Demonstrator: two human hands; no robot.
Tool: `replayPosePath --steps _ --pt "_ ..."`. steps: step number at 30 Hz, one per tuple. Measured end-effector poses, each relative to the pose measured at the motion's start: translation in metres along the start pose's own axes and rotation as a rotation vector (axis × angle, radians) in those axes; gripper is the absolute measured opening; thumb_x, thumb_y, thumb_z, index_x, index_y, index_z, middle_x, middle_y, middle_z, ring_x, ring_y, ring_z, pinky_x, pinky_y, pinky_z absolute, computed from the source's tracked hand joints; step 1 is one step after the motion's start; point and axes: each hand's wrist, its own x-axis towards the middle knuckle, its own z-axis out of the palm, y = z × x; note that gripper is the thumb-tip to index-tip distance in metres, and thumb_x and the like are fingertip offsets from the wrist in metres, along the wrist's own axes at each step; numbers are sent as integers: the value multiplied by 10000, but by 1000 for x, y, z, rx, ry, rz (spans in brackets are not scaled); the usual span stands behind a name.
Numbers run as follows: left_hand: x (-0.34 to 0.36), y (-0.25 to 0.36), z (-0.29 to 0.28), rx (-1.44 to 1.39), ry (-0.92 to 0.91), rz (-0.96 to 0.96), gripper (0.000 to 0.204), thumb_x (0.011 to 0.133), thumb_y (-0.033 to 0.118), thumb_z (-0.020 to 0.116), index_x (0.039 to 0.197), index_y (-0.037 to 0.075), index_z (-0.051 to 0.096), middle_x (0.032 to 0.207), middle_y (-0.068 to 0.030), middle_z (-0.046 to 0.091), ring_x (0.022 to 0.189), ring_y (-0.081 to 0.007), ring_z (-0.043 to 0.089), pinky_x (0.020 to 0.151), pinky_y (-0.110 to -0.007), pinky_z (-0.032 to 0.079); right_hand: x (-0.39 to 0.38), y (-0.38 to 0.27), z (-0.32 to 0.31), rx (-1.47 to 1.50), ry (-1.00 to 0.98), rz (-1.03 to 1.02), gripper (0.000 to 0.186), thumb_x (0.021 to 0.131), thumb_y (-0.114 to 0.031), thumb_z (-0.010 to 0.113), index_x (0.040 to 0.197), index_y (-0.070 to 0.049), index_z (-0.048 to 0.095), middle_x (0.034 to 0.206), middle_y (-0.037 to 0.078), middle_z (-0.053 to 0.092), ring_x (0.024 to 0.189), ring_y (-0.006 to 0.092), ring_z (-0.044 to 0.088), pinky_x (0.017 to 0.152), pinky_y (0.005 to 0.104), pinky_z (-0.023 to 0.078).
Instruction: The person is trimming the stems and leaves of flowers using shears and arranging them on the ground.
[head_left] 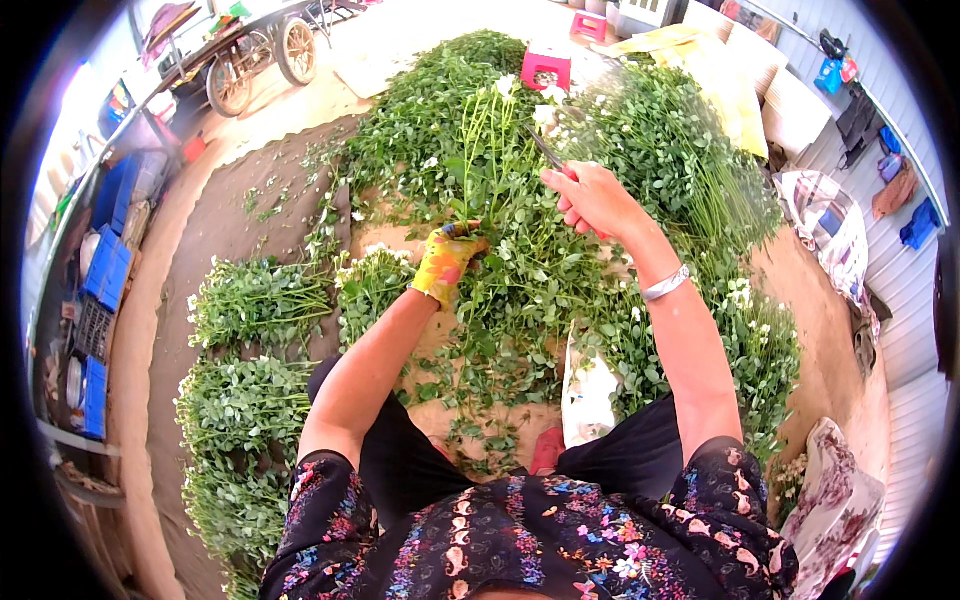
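Observation:
My left hand (452, 262), in a yellow patterned glove, is closed around the lower part of several upright green flower stems (487, 135). Pale blooms (505, 86) top these stems. To the right, my right hand (597, 200) is bare and wrapped round red-handled scissors (547, 150). Their dark blades point up and left toward the held stems; I cannot tell whether they touch. A big heap of leafy cut stems (430, 125) spreads beyond both hands. Loose leaves and cuttings (500, 370) lie below them, between my legs.
Bundles of white-flowered stems (245, 405) lie on a dark cloth (215, 225) at the left. More stems (650, 130) pile up at the right. A pink stool (546, 68) stands at the back. Blue crates (108, 268) line the left side; a wheeled cart (250, 60) stands far left.

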Motion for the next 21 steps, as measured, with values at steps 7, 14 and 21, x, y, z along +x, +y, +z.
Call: replayPosePath --steps 7,14,21 --pt "4 -8 1 -1 20 60 241 813 16 667 1049 58 652 754 -24 661 516 -64 510 446 -215 388 12 -8 -11 -37 -96 22 506 920 -439 506 933 68 498 760 118 570 532 158 576 449 287 515" --pt "12 -14 -2 -10 35 56 232 827 11 653 1056 45 643 762 -30 665 566 -74 551 467 -212 428 9 -17 -14 -146 -117 11 437 920 -414 512 915 21 536 719 60 566 497 110 532 401 249 441" --pt "10 -11 -4 12 38 47 231 838 22 650 1067 44 636 783 -39 669 605 -82 570 471 -213 433 1 -17 -3 -194 7 -30 432 927 -422 500 919 7 547 716 53 561 520 116 546 440 245 465"
